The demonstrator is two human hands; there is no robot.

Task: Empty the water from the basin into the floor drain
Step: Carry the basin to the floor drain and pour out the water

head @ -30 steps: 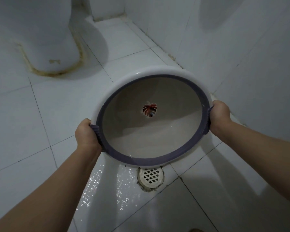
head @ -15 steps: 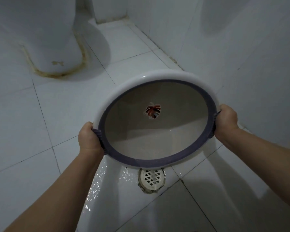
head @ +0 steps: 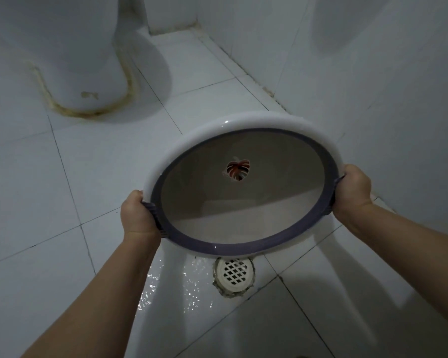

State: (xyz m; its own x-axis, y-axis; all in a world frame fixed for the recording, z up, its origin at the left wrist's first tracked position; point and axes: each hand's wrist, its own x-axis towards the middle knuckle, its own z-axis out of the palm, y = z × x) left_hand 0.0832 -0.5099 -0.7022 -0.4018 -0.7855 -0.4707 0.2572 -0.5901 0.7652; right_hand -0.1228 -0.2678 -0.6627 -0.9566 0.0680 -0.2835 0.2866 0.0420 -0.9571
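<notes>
Gripping both ribbed side handles: left hand wrapped around the left one, right hand clamped on the right one, basin held off the floor between them. Basin is tipped steeply, open mouth facing the camera, near rim lowest and hanging just above the floor drain; its long axis runs hand to hand, right end slightly higher. Dark rim band, pale interior, leaf print on the bottom; no pooled water visible inside. White floor tiles glisten wet left of the drain. Toilet base far left with stained sealant, white wall at right.
</notes>
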